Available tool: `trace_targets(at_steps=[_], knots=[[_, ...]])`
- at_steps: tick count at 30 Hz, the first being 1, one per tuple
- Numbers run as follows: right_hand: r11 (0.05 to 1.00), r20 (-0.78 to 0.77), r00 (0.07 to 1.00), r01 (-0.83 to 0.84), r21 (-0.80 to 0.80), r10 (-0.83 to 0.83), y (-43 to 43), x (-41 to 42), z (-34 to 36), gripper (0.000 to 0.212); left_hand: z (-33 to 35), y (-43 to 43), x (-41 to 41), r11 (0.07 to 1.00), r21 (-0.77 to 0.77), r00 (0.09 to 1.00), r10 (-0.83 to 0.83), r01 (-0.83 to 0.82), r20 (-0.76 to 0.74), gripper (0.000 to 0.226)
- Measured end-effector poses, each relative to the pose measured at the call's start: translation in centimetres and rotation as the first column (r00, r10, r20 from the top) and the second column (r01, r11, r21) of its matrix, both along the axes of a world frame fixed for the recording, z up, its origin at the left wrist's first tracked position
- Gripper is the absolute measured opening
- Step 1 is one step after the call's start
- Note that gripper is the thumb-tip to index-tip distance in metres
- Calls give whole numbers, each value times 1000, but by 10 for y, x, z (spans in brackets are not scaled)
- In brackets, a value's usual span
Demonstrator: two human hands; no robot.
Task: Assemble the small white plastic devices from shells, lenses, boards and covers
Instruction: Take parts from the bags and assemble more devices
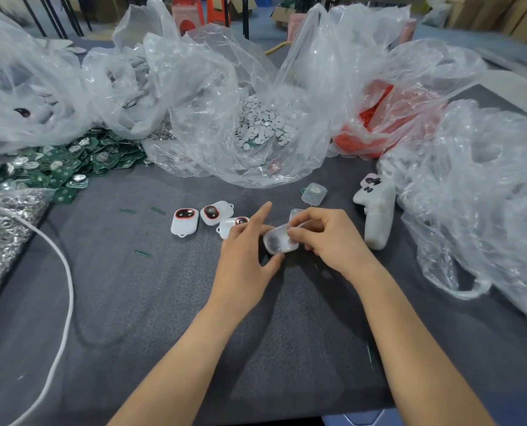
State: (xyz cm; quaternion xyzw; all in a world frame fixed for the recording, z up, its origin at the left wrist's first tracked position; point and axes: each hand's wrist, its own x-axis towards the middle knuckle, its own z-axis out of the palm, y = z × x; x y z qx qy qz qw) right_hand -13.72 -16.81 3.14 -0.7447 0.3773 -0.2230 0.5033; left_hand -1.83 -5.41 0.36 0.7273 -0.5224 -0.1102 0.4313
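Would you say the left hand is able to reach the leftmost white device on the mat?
Probably yes: the leftmost device lies uncovered just left of the left hand, nothing between them, though it must first release the shell.

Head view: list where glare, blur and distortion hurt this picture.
In the head view, glare on the clear plastic bags veils their contents. The white shell between the left hand and the right hand looks slightly smeared. Wide-angle distortion bows the far-right edge of the table. Shadows under the hands are soft.

Dark grey table [151, 302], clear plastic bags [213, 87], green boards [59, 167], white devices [184, 224], white cable [68, 287]
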Motion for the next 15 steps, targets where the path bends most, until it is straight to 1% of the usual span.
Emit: trace_targets(at_steps=[9,13,15], knots=[[983,-94,996,-8,-183,-9,3,3,-1,14,0,0,0,1000,-5,1000,0,0,-4,77],[975,-117,993,-15,-220,-12,5,4,0,13,-1,0,0,1000,-5,1000,8,-8,-9,77],[973,-127,992,-13,-230,-17,6,5,-1,11,0,0,-1,1000,-7,1000,17,-17,-8,70]])
